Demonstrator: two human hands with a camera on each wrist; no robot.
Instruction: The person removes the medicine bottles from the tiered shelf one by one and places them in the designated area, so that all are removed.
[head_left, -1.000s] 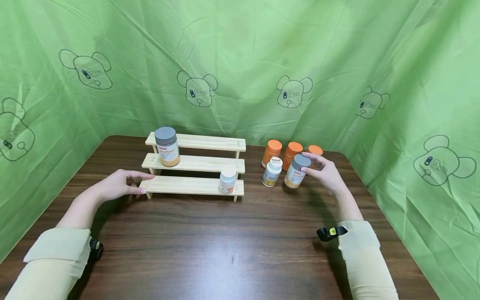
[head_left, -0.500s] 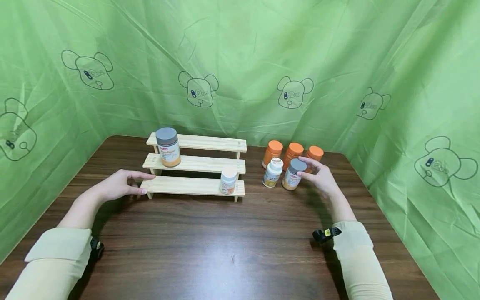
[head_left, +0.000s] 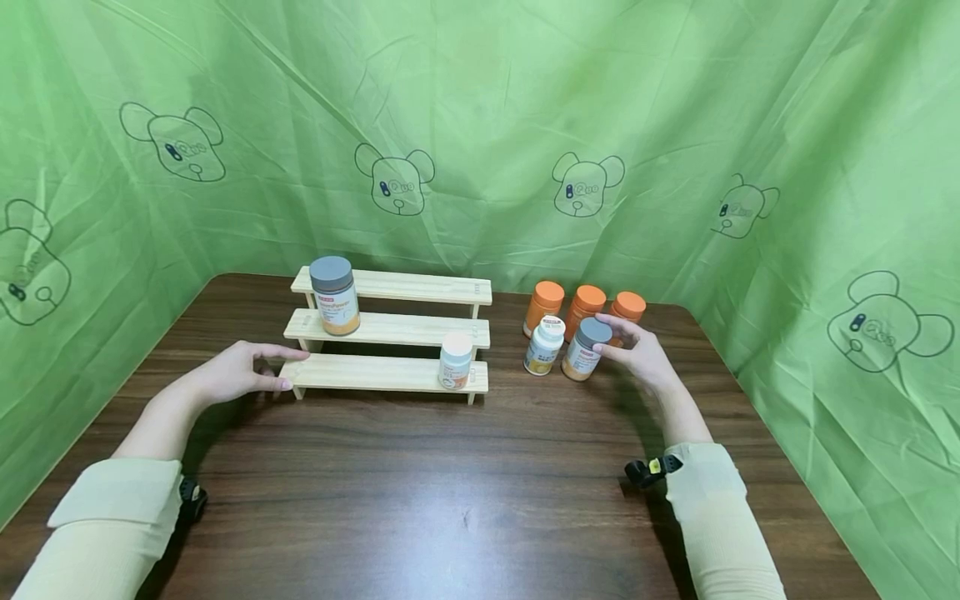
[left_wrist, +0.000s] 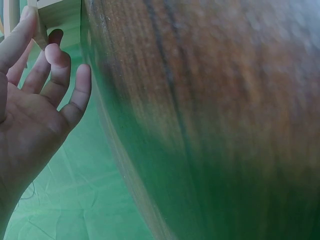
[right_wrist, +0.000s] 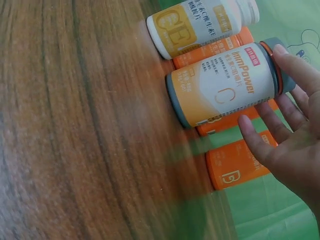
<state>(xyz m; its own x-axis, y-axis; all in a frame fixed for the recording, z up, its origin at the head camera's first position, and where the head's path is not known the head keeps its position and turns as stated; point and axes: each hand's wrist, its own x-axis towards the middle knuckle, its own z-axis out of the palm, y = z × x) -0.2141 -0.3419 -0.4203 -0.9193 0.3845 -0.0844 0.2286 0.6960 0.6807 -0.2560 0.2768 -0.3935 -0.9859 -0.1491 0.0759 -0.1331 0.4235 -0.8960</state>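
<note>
On the right side of the brown table (head_left: 465,475), my right hand (head_left: 636,357) is at a bottle with a gray lid (head_left: 586,348). My fingers (right_wrist: 272,129) are curled loosely round its side and my thumb is by the lid. I cannot tell if they press it or just touch it. The bottle stands on the table, and its label is white and orange. Just beside it on the left stands a small white bottle (head_left: 543,344). Behind them stand three orange bottles (head_left: 587,307) in a row, close together.

My left hand (head_left: 234,373) is far away on the other side. It lies flat on the table with the fingers (left_wrist: 64,70) spread out, holding nothing. The fingertips touch the left end of a wooden step shelf (head_left: 390,333). The shelf has three steps. A big bottle with a gray lid (head_left: 334,294) stands on the middle step, near the left end. A little white bottle (head_left: 454,359) stands on the lowest step, near the right end.

Green cloth with bear faces (head_left: 480,125) hangs all around the table. Both my arms have pale sleeves (head_left: 716,508).
</note>
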